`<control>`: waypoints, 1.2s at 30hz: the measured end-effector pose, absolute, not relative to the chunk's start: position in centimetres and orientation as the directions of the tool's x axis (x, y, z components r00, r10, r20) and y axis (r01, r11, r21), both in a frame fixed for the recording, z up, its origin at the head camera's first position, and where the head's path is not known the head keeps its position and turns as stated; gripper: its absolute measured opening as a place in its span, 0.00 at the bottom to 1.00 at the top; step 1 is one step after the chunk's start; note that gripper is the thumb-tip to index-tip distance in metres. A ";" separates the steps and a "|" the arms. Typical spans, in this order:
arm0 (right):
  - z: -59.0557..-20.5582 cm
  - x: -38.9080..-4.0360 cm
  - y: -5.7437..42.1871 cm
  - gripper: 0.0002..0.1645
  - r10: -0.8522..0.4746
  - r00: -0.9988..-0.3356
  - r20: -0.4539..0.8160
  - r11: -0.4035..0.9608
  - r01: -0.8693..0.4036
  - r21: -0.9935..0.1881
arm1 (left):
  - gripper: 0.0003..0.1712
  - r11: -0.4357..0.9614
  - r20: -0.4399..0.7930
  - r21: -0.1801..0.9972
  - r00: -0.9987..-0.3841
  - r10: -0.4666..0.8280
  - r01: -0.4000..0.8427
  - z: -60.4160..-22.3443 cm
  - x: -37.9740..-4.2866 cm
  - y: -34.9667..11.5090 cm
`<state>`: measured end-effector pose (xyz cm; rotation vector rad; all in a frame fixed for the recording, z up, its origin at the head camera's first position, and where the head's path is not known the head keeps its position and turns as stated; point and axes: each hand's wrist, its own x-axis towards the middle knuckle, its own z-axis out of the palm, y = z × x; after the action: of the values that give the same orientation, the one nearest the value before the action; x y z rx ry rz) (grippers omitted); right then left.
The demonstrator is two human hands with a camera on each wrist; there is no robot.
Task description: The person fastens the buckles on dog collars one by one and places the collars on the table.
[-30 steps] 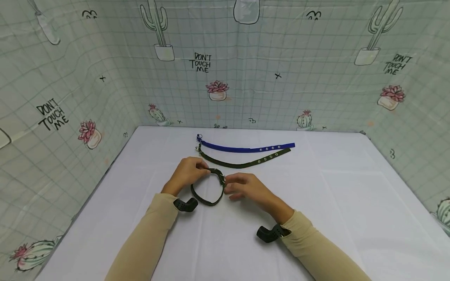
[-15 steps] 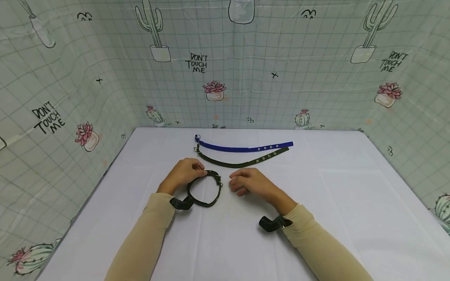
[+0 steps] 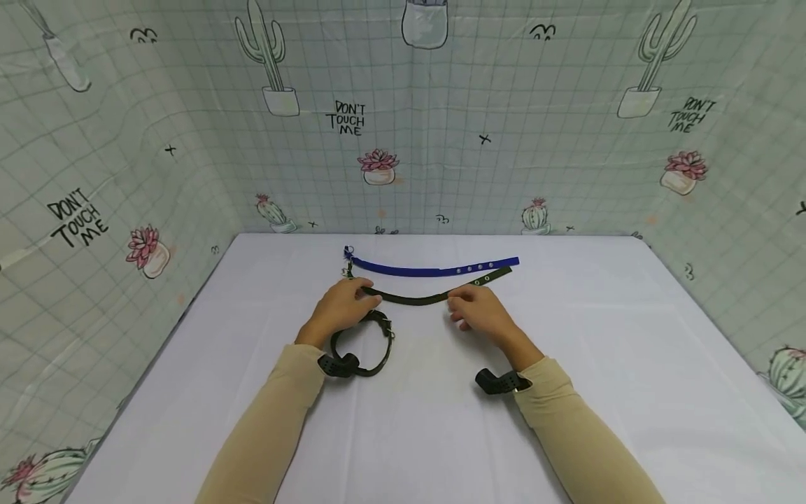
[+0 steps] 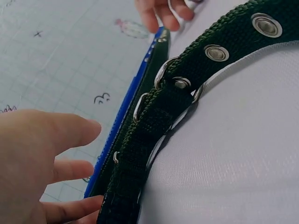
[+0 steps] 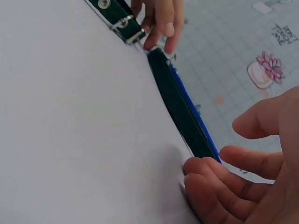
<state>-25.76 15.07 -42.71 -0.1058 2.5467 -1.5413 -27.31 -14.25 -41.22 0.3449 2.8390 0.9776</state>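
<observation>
A dark green collar (image 3: 412, 302) lies stretched out on the table, with metal eyelets toward its right end. My left hand (image 3: 340, 304) is over its left part, fingers apart, and partly hides its buckle end. By the eyelet part is my right hand (image 3: 483, 315), fingers loosely bent; in the right wrist view its fingertips (image 5: 196, 165) are at the strap, and touching cannot be told. A second dark green collar (image 3: 370, 372), buckled into a ring, lies below my left hand and partly behind the wrist camera. Its eyelets and metal loops show large in the left wrist view.
A blue collar (image 3: 409, 271) with eyelets lies stretched out just behind the straight green one. White cloth covers the table (image 3: 428, 434). A patterned curtain (image 3: 441, 182) with cactus drawings rises behind the table and at both sides.
My left hand has let go of the ring-shaped collar and moved up to the straight green one. My right hand has moved right and away, to the straight collar's eyelet part.
</observation>
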 end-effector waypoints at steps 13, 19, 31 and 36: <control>-43.5 -27.6 16.3 0.33 -0.132 -0.991 0.004 0.764 -0.104 -0.637 | 0.37 0.767 -0.123 0.617 -0.941 0.314 0.175 -41.3 -28.5 -14.3; -43.5 -27.0 15.8 0.27 -0.123 -0.992 0.041 0.777 -0.122 -0.617 | 0.33 0.757 -0.109 0.625 -0.939 0.327 0.191 -41.5 -28.4 -14.4; -43.8 -26.6 16.3 0.13 0.000 -0.999 0.051 0.816 -0.029 -0.577 | 0.29 0.818 -0.075 0.567 -0.983 0.168 0.097 -42.0 -28.0 -14.6; -44.0 -26.3 16.4 0.17 0.034 -0.998 0.052 0.803 -0.004 -0.597 | 0.28 0.838 -0.069 0.540 -0.987 0.142 0.083 -41.8 -27.7 -15.0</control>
<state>-26.33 16.44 -44.00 0.0257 3.0393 -1.0060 -27.73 -14.99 -41.80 0.1784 2.9094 0.8473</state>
